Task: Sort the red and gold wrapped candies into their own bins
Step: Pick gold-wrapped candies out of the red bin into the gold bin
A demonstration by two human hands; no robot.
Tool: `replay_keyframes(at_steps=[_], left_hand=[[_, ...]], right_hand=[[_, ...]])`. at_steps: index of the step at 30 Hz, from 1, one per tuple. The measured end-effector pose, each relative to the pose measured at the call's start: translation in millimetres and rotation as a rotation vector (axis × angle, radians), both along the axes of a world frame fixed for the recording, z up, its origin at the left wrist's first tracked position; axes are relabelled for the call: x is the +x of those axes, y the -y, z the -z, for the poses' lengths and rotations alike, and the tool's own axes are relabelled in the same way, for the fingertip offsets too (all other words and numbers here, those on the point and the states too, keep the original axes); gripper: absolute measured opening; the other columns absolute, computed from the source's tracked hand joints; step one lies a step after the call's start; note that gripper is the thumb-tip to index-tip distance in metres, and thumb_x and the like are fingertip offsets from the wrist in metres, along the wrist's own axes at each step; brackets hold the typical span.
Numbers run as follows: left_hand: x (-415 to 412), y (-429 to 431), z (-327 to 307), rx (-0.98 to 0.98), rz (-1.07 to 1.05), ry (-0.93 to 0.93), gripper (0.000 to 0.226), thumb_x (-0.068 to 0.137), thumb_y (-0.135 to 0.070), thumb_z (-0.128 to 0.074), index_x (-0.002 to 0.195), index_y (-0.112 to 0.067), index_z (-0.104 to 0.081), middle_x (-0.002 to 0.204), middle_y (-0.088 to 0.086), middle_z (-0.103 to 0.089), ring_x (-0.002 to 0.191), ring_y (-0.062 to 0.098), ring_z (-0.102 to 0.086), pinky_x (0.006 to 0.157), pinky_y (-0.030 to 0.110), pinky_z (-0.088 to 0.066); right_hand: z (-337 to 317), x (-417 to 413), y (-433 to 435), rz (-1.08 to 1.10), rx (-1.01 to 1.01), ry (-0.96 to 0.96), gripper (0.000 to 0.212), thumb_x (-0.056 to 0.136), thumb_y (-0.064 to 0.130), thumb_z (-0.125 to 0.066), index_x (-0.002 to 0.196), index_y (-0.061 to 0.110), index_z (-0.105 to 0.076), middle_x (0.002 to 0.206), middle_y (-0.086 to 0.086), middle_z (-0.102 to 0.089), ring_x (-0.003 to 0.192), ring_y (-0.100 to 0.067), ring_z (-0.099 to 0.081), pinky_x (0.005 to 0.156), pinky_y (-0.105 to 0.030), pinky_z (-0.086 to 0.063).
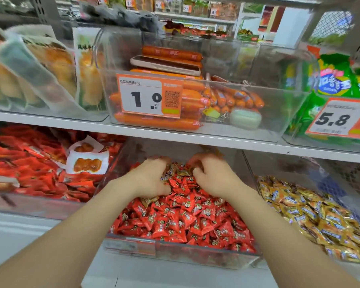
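A clear middle bin (175, 249) on the lower shelf holds a heap of red wrapped candies (181, 217). A few gold wrapped candies (181, 172) lie mixed in at the back, and one gold candy (149, 201) sits just under my left hand. The clear bin to the right is filled with gold wrapped candies (312, 217). Both hands reach into the back of the middle bin. My left hand (152, 177) has its fingers curled down into the candies. My right hand (212, 175) is likewise curled over candies. What each hand holds is hidden.
The upper shelf edge (175, 136) hangs close above my hands. On it stands a clear bin of orange sausages (170, 53) with a phone (164, 64) on top and a price tag (150, 95). Red snack packets (29, 169) fill the lower left bin. Green bags (333, 80) are upper right.
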State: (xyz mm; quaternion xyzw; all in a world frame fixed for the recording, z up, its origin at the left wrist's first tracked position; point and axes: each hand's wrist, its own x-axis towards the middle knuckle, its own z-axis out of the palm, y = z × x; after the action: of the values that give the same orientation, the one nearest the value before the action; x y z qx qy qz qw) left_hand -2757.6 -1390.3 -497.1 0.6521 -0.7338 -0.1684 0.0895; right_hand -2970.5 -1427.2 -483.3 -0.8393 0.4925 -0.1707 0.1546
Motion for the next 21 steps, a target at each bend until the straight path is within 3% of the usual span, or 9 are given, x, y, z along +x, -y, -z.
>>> replay_keyframes(at_steps=[2, 4, 6, 9, 13, 16, 21], left_hand=[[0.6, 6.3, 3.9, -0.039, -0.009, 0.067, 0.101, 0.057, -0.052, -0.073, 0.15, -0.028, -0.04, 0.143, -0.002, -0.047, 0.134, 0.027, -0.046, 0.111, 0.044, -0.045], [1.8, 11.1, 4.3, -0.048, 0.009, 0.082, 0.109, 0.057, -0.052, -0.072, 0.155, -0.024, -0.034, 0.154, -0.001, -0.039, 0.145, 0.028, -0.034, 0.119, 0.044, -0.037], [3.1, 14.7, 6.1, 0.007, 0.024, 0.008, 0.097, 0.062, -0.046, -0.074, 0.151, -0.026, -0.04, 0.146, -0.002, -0.05, 0.137, 0.022, -0.045, 0.114, 0.039, -0.042], [4.8, 20.0, 9.5, 0.066, 0.041, -0.053, 0.071, 0.064, -0.037, -0.072, 0.13, -0.037, -0.048, 0.123, -0.006, -0.062, 0.109, 0.015, -0.061, 0.095, 0.036, -0.055], [2.3, 25.2, 8.1, 0.057, 0.084, -0.036, 0.07, 0.08, -0.027, -0.075, 0.146, -0.027, -0.052, 0.136, -0.004, -0.058, 0.123, 0.017, -0.055, 0.103, 0.032, -0.048], [5.4, 30.2, 7.4, 0.04, 0.084, -0.041, 0.041, 0.088, -0.03, -0.076, 0.127, -0.026, -0.066, 0.121, -0.004, -0.068, 0.111, 0.019, -0.064, 0.096, 0.038, -0.053], [11.9, 25.6, 0.6, 0.029, 0.06, -0.055, 0.038, 0.093, -0.047, -0.075, 0.122, -0.026, -0.066, 0.117, -0.005, -0.065, 0.107, 0.016, -0.062, 0.096, 0.037, -0.052]], right_hand=[[12.3, 9.9, 13.0, -0.045, 0.027, -0.067, 0.029, 0.103, 0.021, -0.055, 0.131, 0.019, -0.064, 0.131, -0.007, -0.064, 0.119, -0.026, -0.062, 0.101, -0.036, -0.05], [20.2, 20.2, 21.6, -0.093, 0.047, -0.12, 0.033, 0.102, 0.022, -0.059, 0.135, 0.017, -0.063, 0.135, -0.01, -0.063, 0.126, -0.03, -0.057, 0.107, -0.04, -0.047], [23.1, 30.9, 26.8, -0.122, 0.063, -0.174, 0.035, 0.097, 0.02, -0.061, 0.132, 0.015, -0.064, 0.132, -0.012, -0.066, 0.124, -0.033, -0.059, 0.105, -0.043, -0.05], [21.0, 40.0, 34.4, -0.111, 0.112, -0.209, 0.034, 0.092, 0.016, -0.062, 0.126, 0.015, -0.064, 0.122, -0.01, -0.07, 0.113, -0.032, -0.065, 0.093, -0.04, -0.057], [20.5, 37.9, 39.9, -0.122, 0.176, -0.227, 0.028, 0.098, 0.016, -0.058, 0.123, 0.016, -0.071, 0.122, -0.008, -0.072, 0.111, -0.03, -0.066, 0.094, -0.039, -0.056], [19.6, 34.7, 42.8, -0.14, 0.185, -0.191, 0.024, 0.102, 0.02, -0.059, 0.121, 0.022, -0.074, 0.126, -0.003, -0.072, 0.114, -0.026, -0.065, 0.096, -0.033, -0.052], [14.0, 28.6, 39.0, -0.177, 0.175, -0.257, 0.032, 0.1, 0.022, -0.061, 0.131, 0.025, -0.069, 0.13, -0.003, -0.07, 0.115, -0.026, -0.066, 0.093, -0.034, -0.054]])
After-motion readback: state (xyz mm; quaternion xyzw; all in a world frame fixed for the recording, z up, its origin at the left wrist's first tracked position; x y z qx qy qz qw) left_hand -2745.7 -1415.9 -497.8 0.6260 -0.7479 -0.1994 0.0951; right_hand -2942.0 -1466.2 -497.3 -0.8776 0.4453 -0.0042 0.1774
